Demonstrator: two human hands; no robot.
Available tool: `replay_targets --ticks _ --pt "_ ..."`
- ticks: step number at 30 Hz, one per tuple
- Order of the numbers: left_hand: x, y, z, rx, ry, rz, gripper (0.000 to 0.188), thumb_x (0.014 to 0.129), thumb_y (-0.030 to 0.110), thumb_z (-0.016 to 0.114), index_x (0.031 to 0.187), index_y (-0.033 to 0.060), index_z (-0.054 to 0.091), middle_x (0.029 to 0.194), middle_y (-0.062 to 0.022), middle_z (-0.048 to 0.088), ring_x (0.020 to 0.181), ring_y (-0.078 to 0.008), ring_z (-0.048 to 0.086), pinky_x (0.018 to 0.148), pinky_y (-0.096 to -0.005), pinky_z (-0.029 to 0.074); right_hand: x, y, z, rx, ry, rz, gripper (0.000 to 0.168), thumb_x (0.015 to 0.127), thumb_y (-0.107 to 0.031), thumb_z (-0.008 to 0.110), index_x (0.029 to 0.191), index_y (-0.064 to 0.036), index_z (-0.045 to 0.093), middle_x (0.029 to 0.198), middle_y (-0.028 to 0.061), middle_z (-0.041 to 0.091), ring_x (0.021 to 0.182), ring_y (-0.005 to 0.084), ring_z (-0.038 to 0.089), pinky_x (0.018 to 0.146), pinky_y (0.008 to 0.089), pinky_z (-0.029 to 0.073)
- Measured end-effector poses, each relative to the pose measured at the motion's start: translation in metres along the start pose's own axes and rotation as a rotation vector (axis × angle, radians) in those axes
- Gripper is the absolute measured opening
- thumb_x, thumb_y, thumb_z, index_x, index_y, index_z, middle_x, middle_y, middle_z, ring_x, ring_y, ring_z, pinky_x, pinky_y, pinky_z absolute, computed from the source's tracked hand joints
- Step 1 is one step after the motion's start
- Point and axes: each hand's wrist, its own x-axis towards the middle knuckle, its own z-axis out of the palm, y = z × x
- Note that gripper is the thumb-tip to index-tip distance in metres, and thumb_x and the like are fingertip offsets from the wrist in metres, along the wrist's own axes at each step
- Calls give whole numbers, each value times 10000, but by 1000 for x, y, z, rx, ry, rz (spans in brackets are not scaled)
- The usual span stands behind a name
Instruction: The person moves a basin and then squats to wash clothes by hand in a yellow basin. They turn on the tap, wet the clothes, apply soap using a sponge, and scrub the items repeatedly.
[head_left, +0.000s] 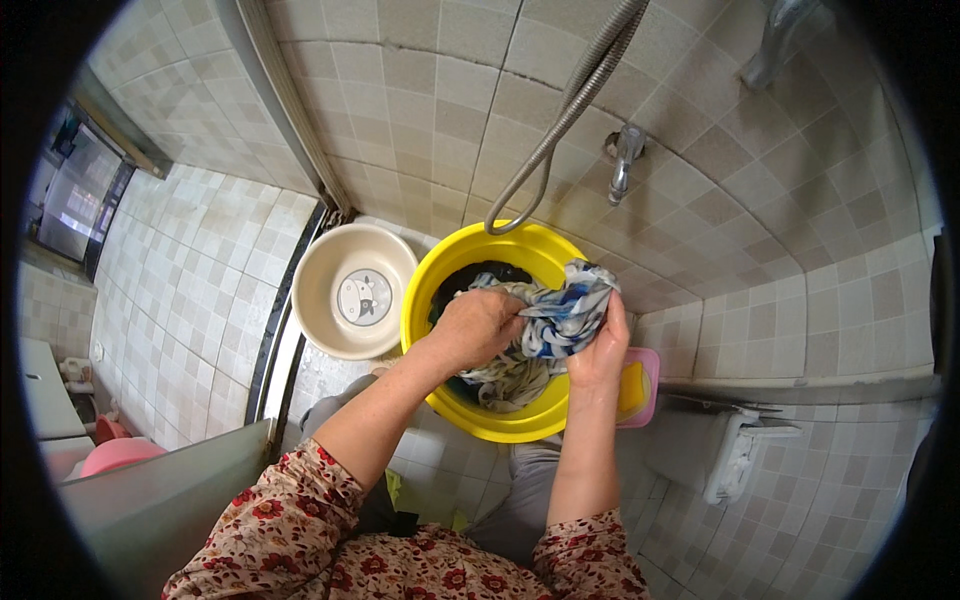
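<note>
Over a round yellow plastic tub (416, 300), both hands grip one wet, bunched cloth (571, 307) patterned in white, blue and grey. My left hand (484, 322) pinches a twisted part of it near the tub's middle. On the right side my right hand (604, 341) cups the bulk of the cloth from below, by the tub's rim. Beneath them lie more wet clothes (517, 386), pale and patterned, with a dark garment (480, 274) at the far side. Part of the pile is hidden by my left hand and forearm.
A cream basin (315, 300) with a cow picture stands left of the tub. On the right sits a pink tray (645, 375) with a yellow block (630, 386). A shower hose (551, 139) hangs over the tub's far rim, near a wall tap (622, 165).
</note>
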Motion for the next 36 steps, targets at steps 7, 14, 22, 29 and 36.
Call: replay_targets --ticks 7,14,22,29,36 --pt "7 -9 -20 -388 89 -172 167 858 90 514 880 -36 620 729 -72 613 677 -150 590 650 -282 473 3 -13 3 19 40 -20 295 935 -226 488 1130 -15 555 1131 85 600 1044 206 563 938 347 422" --pt "8 -7 -31 -944 178 -390 255 878 141 508 636 70 541 561 32 509 484 -62 412 485 -207 312 8 0 -12 -838 331 -154 197 893 -182 576 967 0 585 857 68 631 696 146 600 646 290 499" --pt "12 -1 -34 -1081 401 -594 205 897 223 540 788 59 600 691 5 581 570 -89 489 581 -221 404 7 1 -6 -1271 340 -261 301 885 -269 600 810 22 602 677 52 595 594 95 555 495 222 446" --pt "12 7 -32 -1362 314 -578 218 890 198 547 881 2 642 777 -61 656 651 -134 609 602 -259 487 -5 24 16 -1455 -231 -171 412 786 -196 714 1088 51 581 941 88 627 810 118 578 711 249 486" --pt "9 3 -37 -1228 313 -581 194 864 203 603 799 27 649 725 -16 639 618 -94 578 560 -235 449 -2 20 12 -1041 -163 -159 170 920 -93 493 995 41 565 846 23 564 771 68 465 708 215 397"
